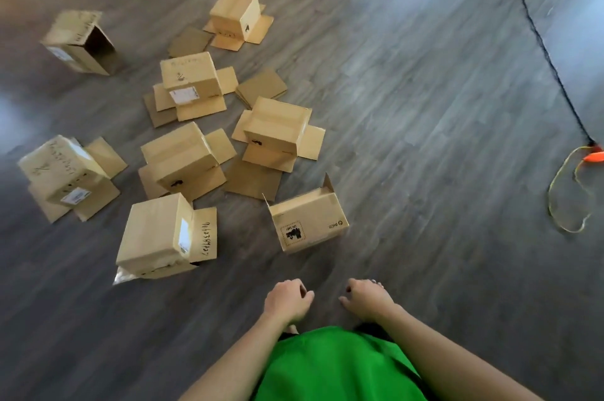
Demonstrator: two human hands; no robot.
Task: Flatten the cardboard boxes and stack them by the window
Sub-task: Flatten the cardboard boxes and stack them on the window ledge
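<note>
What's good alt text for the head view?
Eight unflattened cardboard boxes sit scattered on a dark wood-look floor, most upside down with flaps splayed out. At the bottom, a person in a green top holds the empty left hand and right hand out, fingers loosely curled, nearest a box marked PICO. A black cable runs along the right.
</note>
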